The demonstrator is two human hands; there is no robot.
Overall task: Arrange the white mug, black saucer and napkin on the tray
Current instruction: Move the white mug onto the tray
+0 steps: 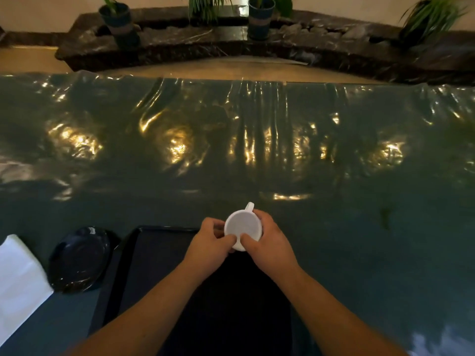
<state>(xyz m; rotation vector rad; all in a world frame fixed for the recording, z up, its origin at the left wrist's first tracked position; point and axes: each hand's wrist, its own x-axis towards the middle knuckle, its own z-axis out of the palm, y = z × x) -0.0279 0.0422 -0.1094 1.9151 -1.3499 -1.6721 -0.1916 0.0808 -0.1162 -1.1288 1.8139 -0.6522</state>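
Hands (241, 240) cupped around white mug (243, 227)

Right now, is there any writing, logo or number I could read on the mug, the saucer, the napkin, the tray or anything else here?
None can be read.
white mug, held in the left hand and right hand: plain, no print showing.
black saucer: only glare, no mark.
napkin: blank white.
tray: dark, no label visible.
plant pots at the back: blurred, no text discernible.

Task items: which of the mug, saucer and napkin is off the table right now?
The white mug, gripped by left hand and right hand. Saucer and napkin lie untouched left of the tray.
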